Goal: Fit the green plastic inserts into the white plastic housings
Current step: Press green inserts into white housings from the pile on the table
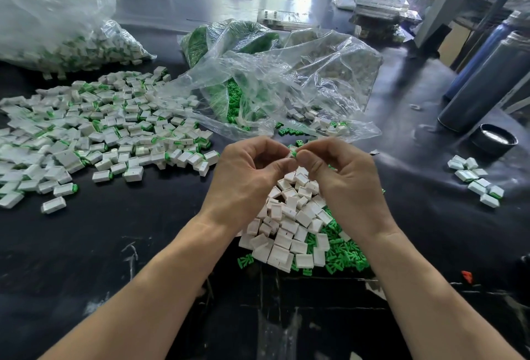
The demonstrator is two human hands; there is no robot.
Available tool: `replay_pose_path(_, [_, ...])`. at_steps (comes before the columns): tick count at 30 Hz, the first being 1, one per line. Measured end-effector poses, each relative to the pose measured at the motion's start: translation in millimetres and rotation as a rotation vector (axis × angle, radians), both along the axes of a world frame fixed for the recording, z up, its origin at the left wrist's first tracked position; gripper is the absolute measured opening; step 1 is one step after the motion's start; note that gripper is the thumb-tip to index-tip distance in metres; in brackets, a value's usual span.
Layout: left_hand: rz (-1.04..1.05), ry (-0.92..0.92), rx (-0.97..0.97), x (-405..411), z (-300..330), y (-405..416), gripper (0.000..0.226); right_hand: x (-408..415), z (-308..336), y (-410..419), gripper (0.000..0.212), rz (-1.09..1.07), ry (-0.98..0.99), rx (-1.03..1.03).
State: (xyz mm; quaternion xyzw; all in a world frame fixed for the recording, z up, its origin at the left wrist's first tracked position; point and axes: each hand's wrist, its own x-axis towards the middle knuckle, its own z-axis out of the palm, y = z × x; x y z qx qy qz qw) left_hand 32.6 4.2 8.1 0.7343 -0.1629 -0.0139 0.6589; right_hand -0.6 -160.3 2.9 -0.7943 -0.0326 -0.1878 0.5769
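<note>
Two hands: left hand (246,176) and right hand (341,179) pinch one small white-and-green plastic piece (293,154).
Pose: raised above heap of white plastic housings (286,227) on black bench (114,245).

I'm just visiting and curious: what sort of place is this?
Probably a small factory assembly bench: a spread of white housings with green inserts, clear plastic bags of parts, and hands joining one piece.

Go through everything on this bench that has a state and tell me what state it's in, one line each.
left hand: fingers curled, pinching the part.
right hand: fingers curled, pinching the same part.
held part: white housing with green insert, raised above the pile.
pile of white housings: loose, without inserts.
green inserts: loose, beside the housings.
assembled pieces: spread out on the left.
clear bag: open, green inserts inside.
black lid: off, lying on the bench.
</note>
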Motion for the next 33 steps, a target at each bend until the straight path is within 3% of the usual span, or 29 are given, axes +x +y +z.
replay_pose_path(11, [0.008, -0.031, 0.153, 5, -5, 7, 0.015, 3, -6, 3, 0.006, -0.076, 0.076, -0.102])
replay_pose_path(17, [0.232, -0.144, 0.595, 19, -8, 29, 0.007, 3, -7, -6, 0.013, -0.180, 0.125, -0.007])
replay_pose_path(23, [0.487, -0.210, 0.955, 37, -6, 45, 0.006, 1, -6, -6, 0.021, -0.180, 0.158, -0.060])
replay_pose_path(33, [0.606, -0.245, 1.015, 51, -18, 58, 0.017, 3, -5, -15, 0.020, -0.230, 0.178, -0.032])
